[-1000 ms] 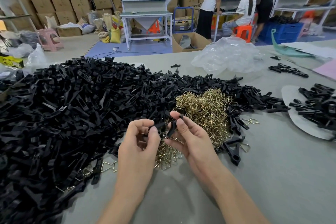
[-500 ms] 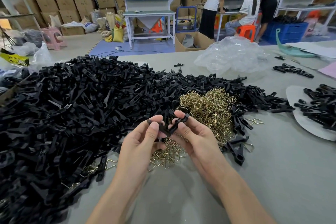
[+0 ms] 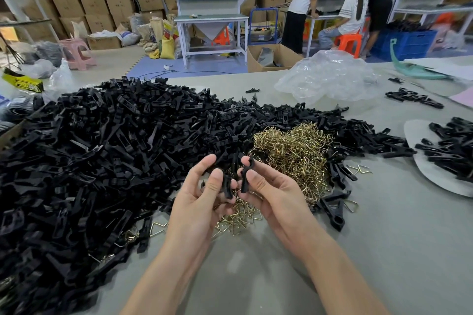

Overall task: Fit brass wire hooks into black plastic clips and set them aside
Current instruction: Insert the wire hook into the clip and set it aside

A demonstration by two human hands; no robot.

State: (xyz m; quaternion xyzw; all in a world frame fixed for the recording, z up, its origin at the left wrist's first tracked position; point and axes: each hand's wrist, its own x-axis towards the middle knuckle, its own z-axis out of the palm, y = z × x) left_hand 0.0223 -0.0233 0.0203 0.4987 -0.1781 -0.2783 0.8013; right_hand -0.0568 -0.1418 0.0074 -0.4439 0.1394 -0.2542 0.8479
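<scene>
Two clips, side by side: left hand (image 3: 202,202) grips the left clip (image 3: 227,188) between thumb and curled fingers; right hand (image 3: 273,197) pinches the right clip (image 3: 245,183) near its top. Beyond, the brass hook pile (image 3: 294,151) touches the black clip heap (image 3: 102,148).

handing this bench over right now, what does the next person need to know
Left hand: pinches one black clip piece.
Right hand: pinches a second black clip piece close beside the first; whether they touch is unclear.
Supplies: loose black clips piled on the left of the table, brass hooks heaped just beyond the hands.
Done: a batch of clips lies set aside on the pale sheet at right.
Left: no hook visible in the held pieces; fit one, set it aside, then work through the big pile.
</scene>
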